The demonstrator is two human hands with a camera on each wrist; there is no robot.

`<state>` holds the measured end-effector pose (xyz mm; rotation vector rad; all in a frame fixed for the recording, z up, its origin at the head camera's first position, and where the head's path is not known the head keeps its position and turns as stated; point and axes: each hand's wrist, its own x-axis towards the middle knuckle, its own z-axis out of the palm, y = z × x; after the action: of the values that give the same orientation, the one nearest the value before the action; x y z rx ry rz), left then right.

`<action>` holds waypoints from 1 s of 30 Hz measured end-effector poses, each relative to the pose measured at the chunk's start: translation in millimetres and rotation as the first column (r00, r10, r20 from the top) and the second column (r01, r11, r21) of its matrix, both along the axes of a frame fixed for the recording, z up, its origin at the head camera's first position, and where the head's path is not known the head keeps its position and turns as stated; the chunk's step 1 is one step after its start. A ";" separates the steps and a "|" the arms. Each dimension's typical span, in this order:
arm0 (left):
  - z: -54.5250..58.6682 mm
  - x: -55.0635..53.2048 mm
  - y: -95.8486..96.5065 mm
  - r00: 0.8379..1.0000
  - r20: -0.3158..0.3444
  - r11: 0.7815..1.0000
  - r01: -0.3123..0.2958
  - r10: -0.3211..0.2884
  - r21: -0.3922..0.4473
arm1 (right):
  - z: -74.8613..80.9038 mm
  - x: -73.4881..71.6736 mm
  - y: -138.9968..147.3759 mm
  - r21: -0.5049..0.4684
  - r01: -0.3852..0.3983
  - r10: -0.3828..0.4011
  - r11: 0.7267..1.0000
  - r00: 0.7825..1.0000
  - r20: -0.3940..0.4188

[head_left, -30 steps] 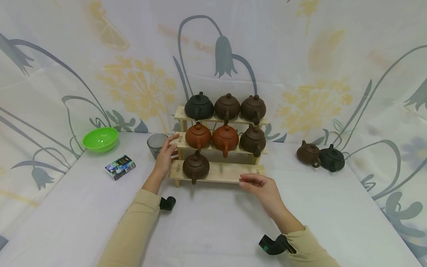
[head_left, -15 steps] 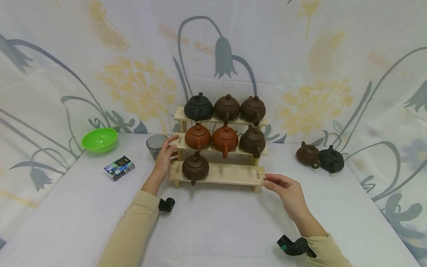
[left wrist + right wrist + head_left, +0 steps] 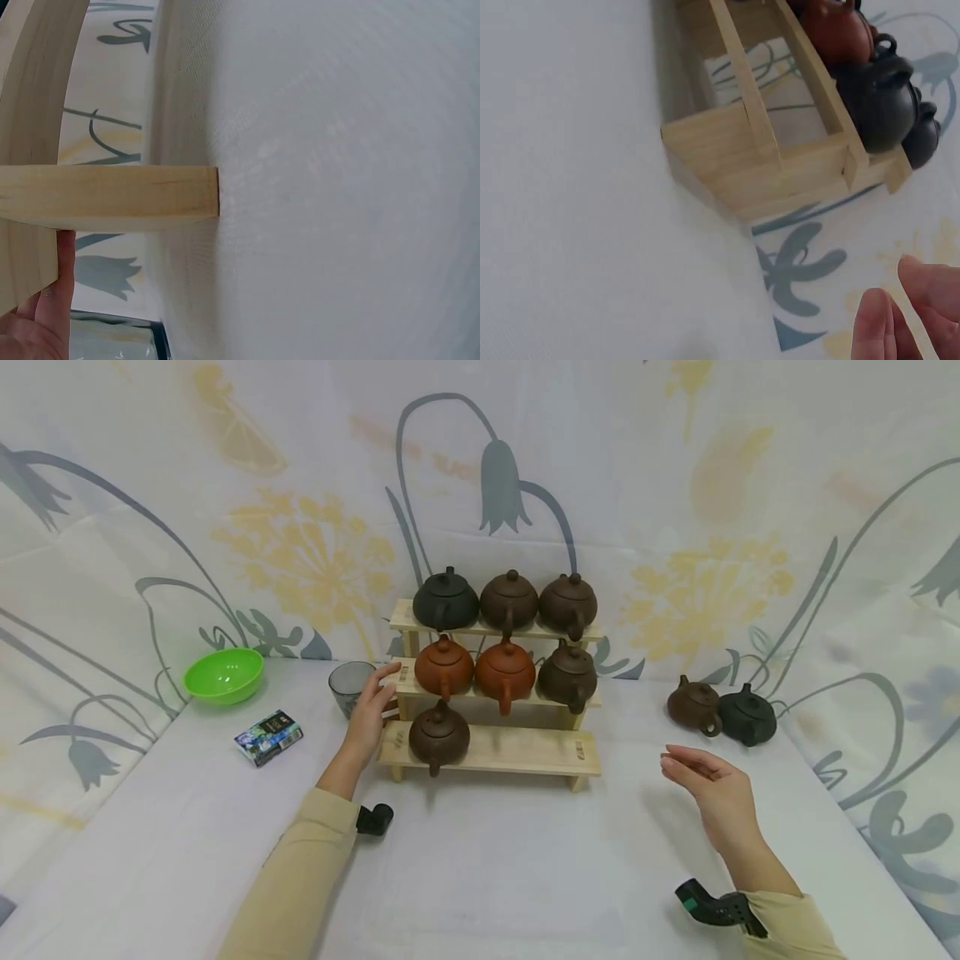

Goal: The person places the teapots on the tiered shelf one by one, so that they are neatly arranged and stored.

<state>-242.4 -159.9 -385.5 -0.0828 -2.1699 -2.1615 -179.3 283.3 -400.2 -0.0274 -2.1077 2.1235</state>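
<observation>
My left hand (image 3: pixel 367 710) holds the left end of a tiered wooden display stand (image 3: pixel 525 747) at its middle shelf; in the left wrist view its fingers (image 3: pixel 64 281) lie against the wood. On the lowest shelf sits one dark brown teapot (image 3: pixel 439 735), at the left. An orange-red teapot (image 3: pixel 444 667), a redder teapot (image 3: pixel 506 668) and a brown teapot (image 3: pixel 567 675) fill the middle shelf. Up top stand a black teapot (image 3: pixel 446 600) and two brown teapots. My right hand (image 3: pixel 716 793) hovers over the table right of the stand, fingers loosely bent, nothing between them.
At the right rear, a small brown teapot (image 3: pixel 693 705) stands beside a black teapot (image 3: pixel 747 715). A grey glass cup (image 3: pixel 349 685) is behind my left hand. Farther left are a green bowl (image 3: pixel 225 677) and a small printed box (image 3: pixel 268 737). Patterned cloth hangs behind.
My right hand has moved right, from the lowest shelf's front, past its right end, to out over the table. My left hand has stayed on the stand; the teapots have not moved.
</observation>
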 end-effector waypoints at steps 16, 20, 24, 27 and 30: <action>-0.8 -1.4 -1.0 1.000 0.001 1.000 0.005 -0.005 -0.005 | 13.6 -31.3 51.6 -0.088 0.108 -0.094 0.990 0.985 0.143; -0.5 -1.8 -0.5 1.000 0.004 1.000 0.005 -0.005 -0.005 | 11.2 -39.8 64.6 -0.085 0.171 -0.149 0.982 0.964 0.222; 0.0 -1.5 -0.8 1.000 0.005 1.000 0.008 -0.008 -0.005 | 6.5 -46.3 74.2 -0.097 0.234 -0.201 0.967 0.941 0.273; -0.4 -1.3 -1.3 1.000 0.005 1.000 0.010 -0.010 -0.001 | 1.6 -49.8 80.7 -0.131 0.252 -0.209 0.959 0.937 0.279; -0.8 -1.2 -1.4 1.000 0.007 1.000 0.014 -0.014 0.001 | -2.2 -52.4 85.4 -0.145 0.237 -0.187 0.961 0.937 0.294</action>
<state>-243.6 -161.3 -386.3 -0.0907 -2.1784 -2.1735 -231.7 368.7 -402.5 -0.5809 -1.9325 2.2747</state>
